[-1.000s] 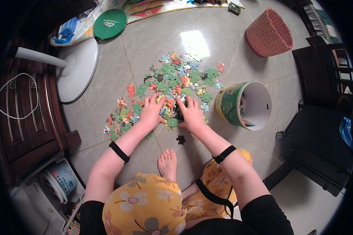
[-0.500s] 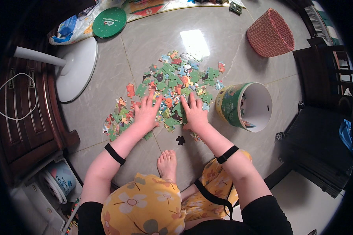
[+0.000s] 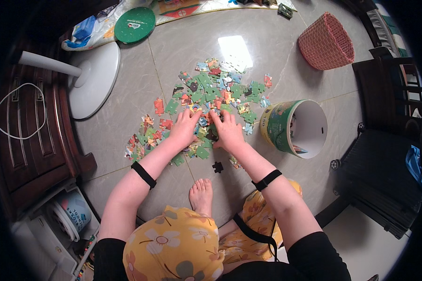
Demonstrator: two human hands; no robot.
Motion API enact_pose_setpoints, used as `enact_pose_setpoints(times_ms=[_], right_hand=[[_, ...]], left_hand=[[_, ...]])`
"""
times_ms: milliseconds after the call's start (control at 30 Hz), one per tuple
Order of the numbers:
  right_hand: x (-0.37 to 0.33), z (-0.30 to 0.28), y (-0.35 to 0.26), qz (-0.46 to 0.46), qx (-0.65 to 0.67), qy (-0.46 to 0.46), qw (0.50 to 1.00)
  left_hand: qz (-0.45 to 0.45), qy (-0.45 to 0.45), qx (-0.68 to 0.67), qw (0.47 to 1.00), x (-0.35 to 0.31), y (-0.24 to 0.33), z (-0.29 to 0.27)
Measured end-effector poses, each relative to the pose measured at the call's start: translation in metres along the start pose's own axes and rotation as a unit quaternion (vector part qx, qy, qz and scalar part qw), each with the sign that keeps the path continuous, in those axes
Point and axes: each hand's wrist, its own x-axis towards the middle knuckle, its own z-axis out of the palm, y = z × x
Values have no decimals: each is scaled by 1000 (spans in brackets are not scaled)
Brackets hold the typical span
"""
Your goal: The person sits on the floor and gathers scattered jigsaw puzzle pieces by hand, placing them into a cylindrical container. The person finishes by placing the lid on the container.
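Many loose jigsaw puzzle pieces (image 3: 205, 89), mostly green with some red, blue and orange, lie in a heap on the floor. My left hand (image 3: 184, 129) rests on the near middle of the heap, its fingers bent and apart. Close beside it, my right hand (image 3: 228, 132) touches the pieces with its fingers apart too. Between the two hands lie several pieces, partly covered by my fingers. A single dark puzzle piece (image 3: 218, 167) sits apart, nearer to me.
A round puzzle tub (image 3: 275, 126) lies on its side at the right, a few pieces inside. Its green lid (image 3: 135, 25) is at the far left. Around stand a pink woven basket (image 3: 324, 42), a white stand base (image 3: 98, 82) and a black suitcase (image 3: 375, 178). My bare foot (image 3: 201, 194) is near.
Both hands have drawn closer together over the heap, and their fingers are more bent. Pieces between them are bunched closer. The view has shifted slightly.
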Motion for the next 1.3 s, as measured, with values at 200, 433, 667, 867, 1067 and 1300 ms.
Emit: enact_pose_setpoints(times_ms=[200,433,667,867,1067,1300], right_hand=[[12,10,3,-5,127,1,992],[26,26,8,-19,299,50,953],[13,-11,8,23,371,73,925],[-36,-98,26,14,337,168,926],[-100,-172,63,42,260,276,924],[-139,-179,132,161,311,270,897]], left_hand=[[34,47,-34,998,8,0,6],[53,47,-68,995,15,-7,9],[65,126,-162,976,10,23,-10],[123,162,-229,952,7,91,-52],[279,212,-272,896,27,174,-63],[361,102,-307,874,75,239,-41]])
